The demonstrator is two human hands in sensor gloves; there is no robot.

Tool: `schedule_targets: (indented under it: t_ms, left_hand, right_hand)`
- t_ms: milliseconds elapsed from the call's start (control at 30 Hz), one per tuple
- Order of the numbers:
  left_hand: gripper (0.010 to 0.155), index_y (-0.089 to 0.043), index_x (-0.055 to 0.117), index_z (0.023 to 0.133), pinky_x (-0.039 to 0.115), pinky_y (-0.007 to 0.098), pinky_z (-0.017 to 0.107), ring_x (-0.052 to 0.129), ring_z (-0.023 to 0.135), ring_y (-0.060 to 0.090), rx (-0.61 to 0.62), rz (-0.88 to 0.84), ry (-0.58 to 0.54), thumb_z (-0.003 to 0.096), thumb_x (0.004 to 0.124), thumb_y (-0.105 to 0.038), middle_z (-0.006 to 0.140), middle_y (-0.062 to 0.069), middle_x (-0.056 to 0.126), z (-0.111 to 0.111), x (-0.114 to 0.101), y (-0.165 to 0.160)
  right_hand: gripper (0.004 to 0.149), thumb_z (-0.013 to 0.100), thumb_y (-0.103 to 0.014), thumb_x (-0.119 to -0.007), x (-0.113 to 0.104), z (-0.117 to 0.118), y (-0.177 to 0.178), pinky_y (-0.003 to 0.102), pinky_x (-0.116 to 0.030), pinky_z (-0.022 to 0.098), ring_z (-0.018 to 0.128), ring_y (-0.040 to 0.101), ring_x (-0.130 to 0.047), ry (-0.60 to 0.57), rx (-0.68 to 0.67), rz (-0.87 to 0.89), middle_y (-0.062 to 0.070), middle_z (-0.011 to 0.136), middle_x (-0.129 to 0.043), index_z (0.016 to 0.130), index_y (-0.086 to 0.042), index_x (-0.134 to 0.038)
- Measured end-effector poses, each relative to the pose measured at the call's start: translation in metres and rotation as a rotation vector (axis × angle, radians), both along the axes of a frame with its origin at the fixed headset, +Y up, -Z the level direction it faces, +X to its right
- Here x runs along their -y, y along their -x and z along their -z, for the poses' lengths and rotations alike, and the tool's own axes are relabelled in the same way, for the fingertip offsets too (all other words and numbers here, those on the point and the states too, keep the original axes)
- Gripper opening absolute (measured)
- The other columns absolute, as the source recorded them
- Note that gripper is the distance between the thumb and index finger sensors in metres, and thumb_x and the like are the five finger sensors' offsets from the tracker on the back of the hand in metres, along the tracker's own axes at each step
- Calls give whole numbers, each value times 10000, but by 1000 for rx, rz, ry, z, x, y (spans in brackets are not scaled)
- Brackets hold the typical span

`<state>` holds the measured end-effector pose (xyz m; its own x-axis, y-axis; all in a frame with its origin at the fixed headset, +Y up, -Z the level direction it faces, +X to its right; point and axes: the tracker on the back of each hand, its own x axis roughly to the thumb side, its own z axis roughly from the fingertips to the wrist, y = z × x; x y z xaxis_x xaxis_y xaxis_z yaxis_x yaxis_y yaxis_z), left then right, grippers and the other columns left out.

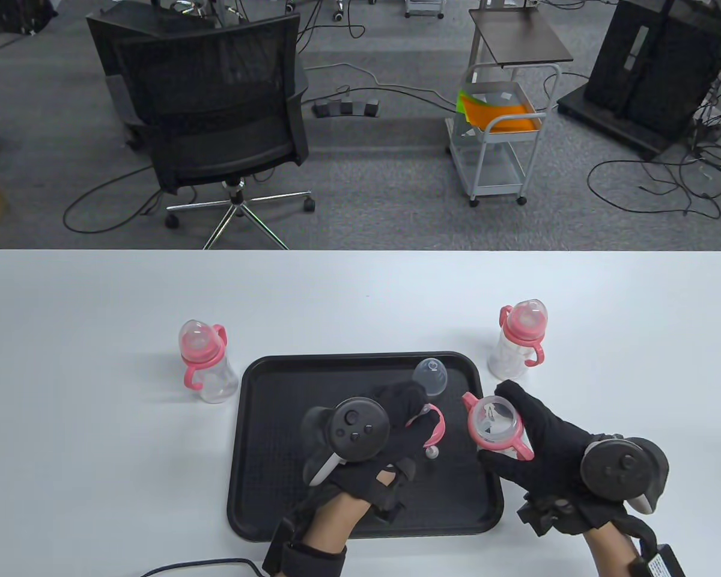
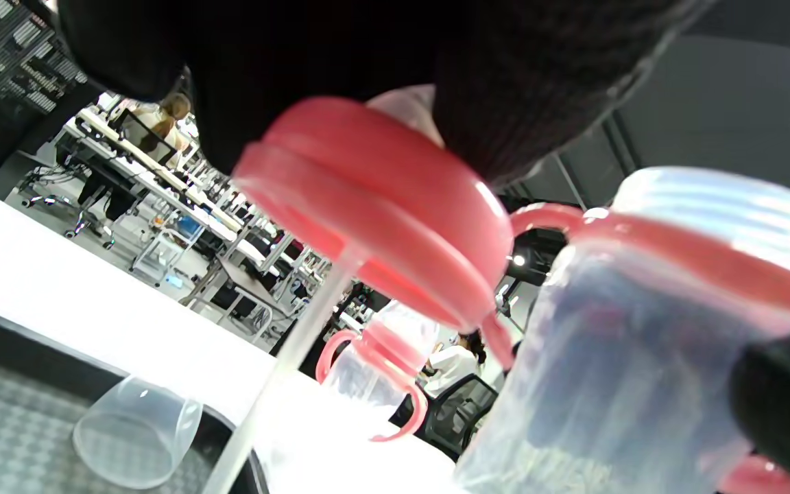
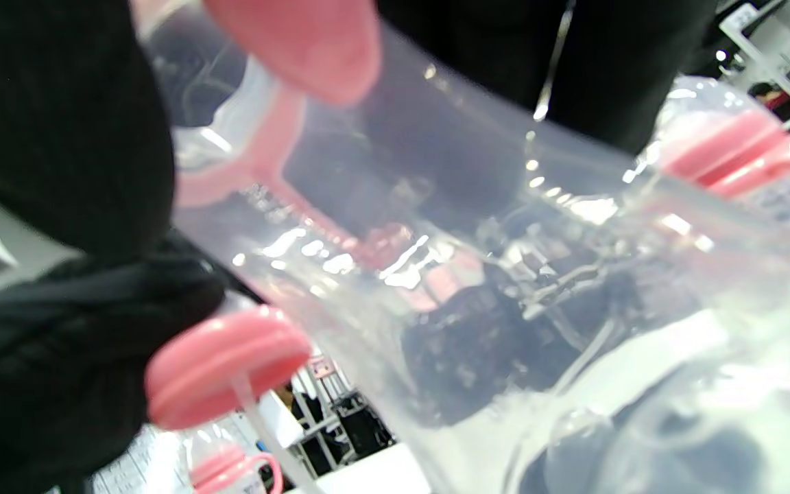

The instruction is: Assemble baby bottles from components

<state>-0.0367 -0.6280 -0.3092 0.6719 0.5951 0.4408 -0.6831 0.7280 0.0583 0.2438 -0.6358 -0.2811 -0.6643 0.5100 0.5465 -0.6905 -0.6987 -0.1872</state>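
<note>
My right hand (image 1: 526,442) grips an open clear bottle body with a pink handle ring (image 1: 495,427), held above the right edge of the black tray (image 1: 276,384). The bottle body fills the right wrist view (image 3: 505,274) and shows at the right of the left wrist view (image 2: 642,343). My left hand (image 1: 396,415) holds a pink screw collar with a nipple and a thin straw hanging below it (image 1: 434,430), just left of the bottle. The collar shows in the left wrist view (image 2: 381,206) and in the right wrist view (image 3: 227,363).
A clear dome cap (image 1: 431,375) lies on the tray's far part; it also shows in the left wrist view (image 2: 138,432). One assembled bottle (image 1: 204,360) stands left of the tray, another (image 1: 520,339) stands right of it. The white table (image 1: 96,457) extends all round.
</note>
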Motion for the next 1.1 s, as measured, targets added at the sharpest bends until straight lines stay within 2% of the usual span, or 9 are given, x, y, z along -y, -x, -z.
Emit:
schedule_targets:
  t_ms: [200, 500, 867, 1100]
  left_hand:
    - [377, -226, 878, 771, 703, 597, 682, 936, 852, 375, 5, -67, -63, 487, 939, -468, 933, 81, 923, -7, -23, 7]
    - [381, -226, 873, 777, 696, 600, 686, 928, 856, 378, 0, -128, -135, 491, 937, -469, 940, 79, 916, -21, -48, 20]
    - [384, -226, 872, 779, 690, 605, 688, 923, 861, 378, 24, -135, -203, 492, 937, -472, 943, 78, 914, -30, -74, 10]
    - [386, -225, 871, 781, 689, 605, 689, 921, 862, 379, 42, -127, -236, 493, 936, -474, 941, 80, 915, -41, -90, 5]
  right_hand:
    - [962, 287, -535, -1021, 5, 2, 6, 619, -854, 588, 797, 427, -957, 29, -14, -96, 188, 945, -810, 1070, -210, -566]
    - [958, 279, -532, -1020, 17, 4, 26, 618, -842, 597, 806, 420, -953, 62, -8, -378, 175, 951, -808, 1068, -223, -570]
    - [962, 277, -533, -1011, 31, 8, 38, 606, -828, 601, 802, 421, -946, 118, 19, -611, 177, 949, -802, 1067, -215, -566]
    - [960, 271, -533, -1013, 32, 5, 47, 601, -824, 607, 806, 416, -943, 134, -33, -631, 169, 952, -802, 1065, -227, -568]
